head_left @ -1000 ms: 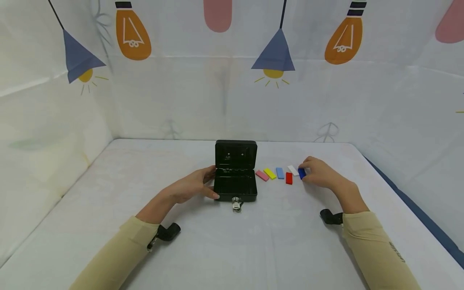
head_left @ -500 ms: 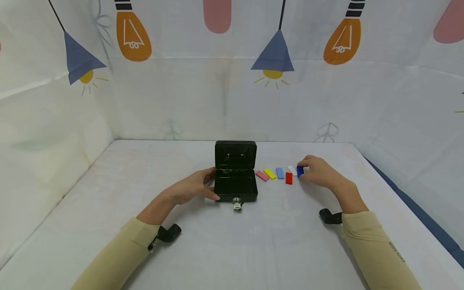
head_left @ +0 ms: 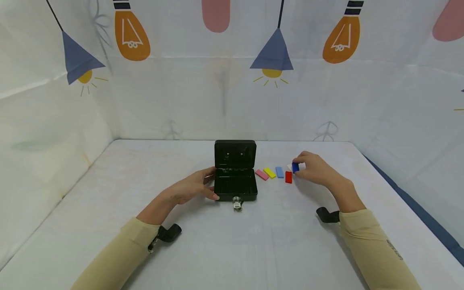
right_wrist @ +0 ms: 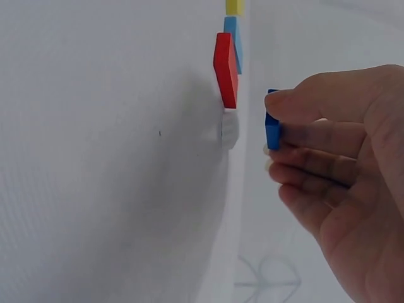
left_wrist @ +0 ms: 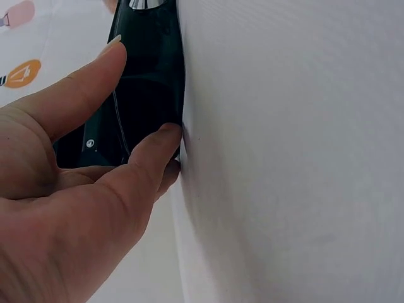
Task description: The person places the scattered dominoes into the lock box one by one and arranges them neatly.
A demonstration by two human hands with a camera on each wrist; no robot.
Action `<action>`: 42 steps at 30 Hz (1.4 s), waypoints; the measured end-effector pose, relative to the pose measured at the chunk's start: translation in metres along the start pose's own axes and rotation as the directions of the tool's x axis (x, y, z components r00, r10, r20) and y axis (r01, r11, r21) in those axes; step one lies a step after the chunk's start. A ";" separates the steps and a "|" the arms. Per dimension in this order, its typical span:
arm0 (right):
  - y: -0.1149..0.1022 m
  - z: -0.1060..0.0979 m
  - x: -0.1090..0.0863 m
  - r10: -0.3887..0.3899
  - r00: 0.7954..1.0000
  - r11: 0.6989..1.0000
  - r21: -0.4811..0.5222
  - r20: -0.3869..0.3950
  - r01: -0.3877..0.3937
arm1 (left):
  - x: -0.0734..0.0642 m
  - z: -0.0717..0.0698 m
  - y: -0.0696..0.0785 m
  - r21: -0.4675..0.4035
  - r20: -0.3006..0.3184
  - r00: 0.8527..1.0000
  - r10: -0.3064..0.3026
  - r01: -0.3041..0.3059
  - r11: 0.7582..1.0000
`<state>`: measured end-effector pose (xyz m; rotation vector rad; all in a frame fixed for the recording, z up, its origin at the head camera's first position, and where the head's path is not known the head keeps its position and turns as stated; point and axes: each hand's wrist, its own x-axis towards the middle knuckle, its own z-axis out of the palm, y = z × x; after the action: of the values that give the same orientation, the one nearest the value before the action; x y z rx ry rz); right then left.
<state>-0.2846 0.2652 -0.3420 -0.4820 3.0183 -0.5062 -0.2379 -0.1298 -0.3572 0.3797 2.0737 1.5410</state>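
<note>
A black metal cash box stands with its lid raised and a lock with keys at its front. My left hand holds the box by its left side, thumb at the front corner and fingers along the side wall. In my right hand a dark blue domino is pinched between thumb and fingers, raised off the table. Just below it lies a white domino, mostly covered by the hand in the head view. A red domino lies beside that.
Between the box and my right hand lie a light blue domino, a yellow domino and a pink domino, the pink one close to the box's right side. A white cloth covers the table; a printed curtain hangs behind it.
My right hand has lifted the dark blue domino off the table and moved it slightly left, over the white domino. My left hand and the cash box stay in place.
</note>
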 end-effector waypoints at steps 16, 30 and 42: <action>-0.031 0.001 0.000 -0.104 0.995 0.994 0.022 -0.015 0.104 | -0.001 -0.001 -0.001 0.036 -0.005 1.000 -0.001 0.001 0.999; -0.055 0.011 0.005 -0.157 0.988 0.986 0.061 0.007 0.156 | -0.002 -0.004 -0.003 0.021 0.005 1.000 0.002 -0.003 1.000; -0.077 0.015 0.002 -0.227 0.974 0.973 0.053 0.001 0.227 | -0.003 -0.002 -0.002 0.035 -0.008 1.000 -0.007 0.008 0.999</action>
<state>-0.2625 0.1903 -0.3310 -0.8292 2.9496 -0.5915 -0.2365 -0.1334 -0.3577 0.3790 2.1077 1.5059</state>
